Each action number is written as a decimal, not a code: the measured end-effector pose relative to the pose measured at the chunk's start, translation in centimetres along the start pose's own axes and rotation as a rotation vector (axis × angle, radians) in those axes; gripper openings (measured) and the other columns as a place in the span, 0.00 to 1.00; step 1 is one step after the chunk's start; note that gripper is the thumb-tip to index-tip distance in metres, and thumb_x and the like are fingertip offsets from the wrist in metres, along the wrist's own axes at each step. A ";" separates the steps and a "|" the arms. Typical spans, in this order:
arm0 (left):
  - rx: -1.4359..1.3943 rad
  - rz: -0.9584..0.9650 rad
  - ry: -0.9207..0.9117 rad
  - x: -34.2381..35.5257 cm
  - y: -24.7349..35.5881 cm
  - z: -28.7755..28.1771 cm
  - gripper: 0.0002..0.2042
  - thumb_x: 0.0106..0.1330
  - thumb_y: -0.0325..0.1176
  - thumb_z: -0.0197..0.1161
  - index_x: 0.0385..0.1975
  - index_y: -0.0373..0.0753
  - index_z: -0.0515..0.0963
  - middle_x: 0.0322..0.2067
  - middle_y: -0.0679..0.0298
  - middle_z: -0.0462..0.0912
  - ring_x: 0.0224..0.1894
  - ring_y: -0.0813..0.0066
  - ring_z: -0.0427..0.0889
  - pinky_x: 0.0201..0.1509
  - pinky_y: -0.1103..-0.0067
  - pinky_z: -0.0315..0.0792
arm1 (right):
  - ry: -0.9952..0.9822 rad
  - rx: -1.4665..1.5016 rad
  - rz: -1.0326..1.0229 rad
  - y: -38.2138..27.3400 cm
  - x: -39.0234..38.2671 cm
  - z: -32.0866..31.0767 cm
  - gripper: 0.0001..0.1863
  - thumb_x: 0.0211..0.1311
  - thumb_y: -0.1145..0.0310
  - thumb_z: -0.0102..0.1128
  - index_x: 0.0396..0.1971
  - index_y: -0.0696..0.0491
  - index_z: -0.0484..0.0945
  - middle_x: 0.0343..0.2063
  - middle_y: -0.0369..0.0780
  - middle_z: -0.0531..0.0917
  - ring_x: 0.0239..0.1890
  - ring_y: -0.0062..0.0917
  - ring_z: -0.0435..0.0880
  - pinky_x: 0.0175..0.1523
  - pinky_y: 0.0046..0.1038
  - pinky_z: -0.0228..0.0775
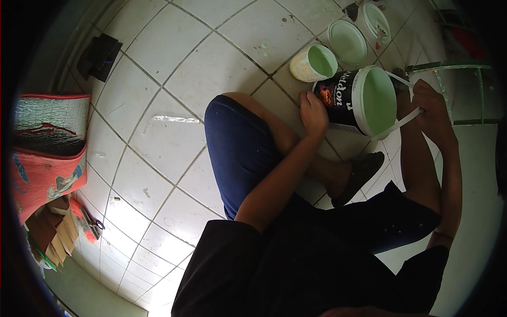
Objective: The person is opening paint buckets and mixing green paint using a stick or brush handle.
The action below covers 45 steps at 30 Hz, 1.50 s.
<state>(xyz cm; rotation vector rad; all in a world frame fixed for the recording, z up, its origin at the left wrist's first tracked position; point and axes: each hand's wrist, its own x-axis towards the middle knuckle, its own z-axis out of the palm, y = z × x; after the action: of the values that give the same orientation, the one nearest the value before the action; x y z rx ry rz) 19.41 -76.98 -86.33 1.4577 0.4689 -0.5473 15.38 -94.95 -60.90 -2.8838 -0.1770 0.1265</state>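
A black paint bucket (336,99) with a white rim and light green paint (379,100) inside leans toward me, its mouth turned to the right. My left hand (314,113) grips its lower edge on the left. Up on the right, my right hand (430,108) closes round the bucket's white handle (397,127). Just beyond the bucket stands a smaller cream tub (302,66) with green paint in it. A round, green-coated lid (347,42) lies to the right of that tub.
Another lid (374,20) with something on it lies at the far right, near a green-painted metal frame (480,95). On the left are a black box-like object (100,57), a red bag with silvery lining (50,169) and brown cardboard (55,232). White tiles (179,63) cover the floor.
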 end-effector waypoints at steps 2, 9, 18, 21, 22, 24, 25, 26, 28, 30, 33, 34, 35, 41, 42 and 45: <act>0.016 0.010 -0.021 -0.2 -0.1 -0.3 0.22 0.75 0.45 0.42 0.42 0.30 0.75 0.39 0.36 0.80 0.45 0.33 0.77 0.52 0.56 0.68 | -0.006 -0.003 -0.004 -0.1 -0.2 0.0 0.13 0.34 0.88 0.59 0.19 0.58 0.66 0.20 0.40 0.63 0.27 0.32 0.66 0.30 0.34 0.54; 0.199 0.052 -0.081 -0.9 0.1 -0.5 0.22 0.74 0.42 0.44 0.42 0.26 0.78 0.40 0.35 0.80 0.46 0.36 0.77 0.54 0.55 0.68 | 0.016 0.036 -0.018 -0.4 -1.2 0.5 0.12 0.34 0.85 0.61 0.19 0.57 0.67 0.21 0.40 0.65 0.29 0.32 0.67 0.31 0.33 0.57; 0.434 0.414 -0.043 -1.8 -1.4 -1.1 0.21 0.76 0.40 0.46 0.48 0.29 0.81 0.39 0.39 0.79 0.45 0.39 0.75 0.54 0.55 0.68 | 0.027 0.024 -0.014 0.0 -1.8 1.3 0.14 0.29 0.87 0.60 0.18 0.57 0.68 0.21 0.40 0.66 0.30 0.34 0.70 0.32 0.34 0.61; 0.482 0.420 -0.131 -2.3 0.4 -1.9 0.21 0.78 0.40 0.43 0.53 0.32 0.80 0.40 0.43 0.79 0.46 0.45 0.74 0.56 0.59 0.67 | 0.044 0.060 -0.063 -0.1 -2.1 1.6 0.12 0.34 0.84 0.60 0.20 0.57 0.69 0.22 0.39 0.67 0.30 0.33 0.70 0.33 0.32 0.61; 0.476 0.405 -0.182 -2.4 0.7 -2.1 0.22 0.80 0.39 0.40 0.55 0.34 0.79 0.43 0.45 0.81 0.48 0.49 0.73 0.58 0.62 0.66 | 0.044 0.064 -0.063 -0.1 -2.1 1.7 0.12 0.34 0.84 0.60 0.20 0.57 0.69 0.22 0.39 0.67 0.30 0.33 0.70 0.33 0.32 0.61; 0.384 0.475 -0.201 -3.0 1.4 -1.9 0.21 0.80 0.39 0.41 0.55 0.32 0.79 0.44 0.45 0.79 0.49 0.49 0.73 0.58 0.61 0.66 | 0.029 0.025 -0.005 0.0 -2.6 1.5 0.12 0.34 0.85 0.60 0.20 0.56 0.68 0.22 0.39 0.67 0.30 0.33 0.69 0.32 0.32 0.61; 0.288 0.545 -0.217 -3.1 1.5 -1.8 0.21 0.79 0.38 0.42 0.55 0.30 0.79 0.46 0.45 0.77 0.50 0.48 0.73 0.58 0.61 0.66 | 0.028 0.027 -0.007 -0.1 -2.5 1.6 0.12 0.34 0.85 0.60 0.20 0.56 0.68 0.22 0.39 0.67 0.30 0.33 0.69 0.32 0.32 0.61; 0.288 0.544 -0.215 -3.0 1.2 -1.5 0.21 0.79 0.38 0.42 0.55 0.30 0.79 0.46 0.45 0.77 0.50 0.48 0.73 0.58 0.61 0.66 | 0.021 0.026 -0.007 -0.1 -2.5 1.6 0.12 0.34 0.84 0.60 0.20 0.56 0.68 0.22 0.39 0.67 0.30 0.33 0.69 0.32 0.32 0.60; 0.118 0.560 -0.307 -2.6 0.6 -0.9 0.22 0.80 0.37 0.40 0.58 0.29 0.76 0.54 0.45 0.75 0.56 0.49 0.71 0.64 0.63 0.63 | 0.014 0.025 -0.006 -0.1 -2.6 1.6 0.12 0.34 0.84 0.60 0.20 0.56 0.68 0.22 0.39 0.67 0.30 0.33 0.69 0.32 0.32 0.60; 0.096 0.575 -0.329 -2.2 0.2 -0.4 0.22 0.80 0.37 0.39 0.59 0.28 0.75 0.56 0.45 0.74 0.58 0.49 0.70 0.66 0.64 0.62 | 0.028 0.024 0.005 -0.2 -2.7 1.6 0.12 0.30 0.86 0.60 0.18 0.57 0.69 0.21 0.39 0.67 0.30 0.34 0.70 0.31 0.33 0.61; 0.068 0.578 -0.380 -2.0 0.8 0.4 0.23 0.80 0.37 0.37 0.61 0.29 0.73 0.60 0.45 0.72 0.61 0.48 0.69 0.69 0.65 0.60 | 0.005 0.046 0.077 -0.1 -3.4 1.6 0.13 0.31 0.82 0.63 0.18 0.57 0.67 0.22 0.41 0.67 0.31 0.35 0.69 0.34 0.35 0.62; 0.067 0.565 -0.402 -1.9 0.9 0.5 0.23 0.80 0.38 0.36 0.62 0.29 0.72 0.61 0.44 0.71 0.62 0.49 0.68 0.70 0.65 0.59 | 0.007 0.044 0.079 0.1 -3.4 1.3 0.13 0.31 0.82 0.63 0.18 0.57 0.67 0.22 0.41 0.67 0.31 0.35 0.69 0.34 0.35 0.62; 0.067 0.567 -0.406 -1.8 0.9 0.6 0.23 0.80 0.38 0.36 0.62 0.29 0.72 0.61 0.44 0.71 0.62 0.49 0.68 0.70 0.65 0.59 | -0.054 0.098 0.096 0.3 -3.4 0.9 0.13 0.33 0.80 0.65 0.23 0.57 0.71 0.25 0.40 0.70 0.32 0.34 0.70 0.37 0.34 0.64; 0.011 0.504 -0.451 -2.0 0.9 1.0 0.25 0.81 0.41 0.33 0.65 0.32 0.71 0.65 0.45 0.67 0.66 0.49 0.65 0.72 0.64 0.56 | -0.270 0.417 0.257 -1.7 -1.5 -2.9 0.31 0.49 0.73 0.67 0.58 0.50 0.75 0.42 0.36 0.79 0.48 0.25 0.76 0.51 0.29 0.68; 0.035 0.550 -0.430 -1.9 0.7 1.3 0.26 0.81 0.41 0.33 0.66 0.34 0.71 0.65 0.44 0.66 0.67 0.48 0.64 0.73 0.63 0.55 | -0.357 0.480 0.256 -1.1 -0.7 -3.0 0.38 0.50 0.71 0.67 0.66 0.49 0.70 0.47 0.36 0.79 0.52 0.24 0.76 0.57 0.29 0.68; 0.068 0.618 -0.421 -2.2 1.1 1.3 0.26 0.81 0.42 0.31 0.66 0.36 0.71 0.67 0.43 0.64 0.69 0.47 0.61 0.74 0.63 0.52 | -0.215 0.250 0.368 2.1 1.7 -0.2 0.37 0.51 0.70 0.66 0.66 0.50 0.71 0.58 0.41 0.75 0.60 0.29 0.72 0.66 0.34 0.62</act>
<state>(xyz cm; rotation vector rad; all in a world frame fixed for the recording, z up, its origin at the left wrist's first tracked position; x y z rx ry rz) 18.33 -78.07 -84.02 1.4103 -0.3315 -0.3538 17.32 -96.79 -61.39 -2.6169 0.3122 0.4888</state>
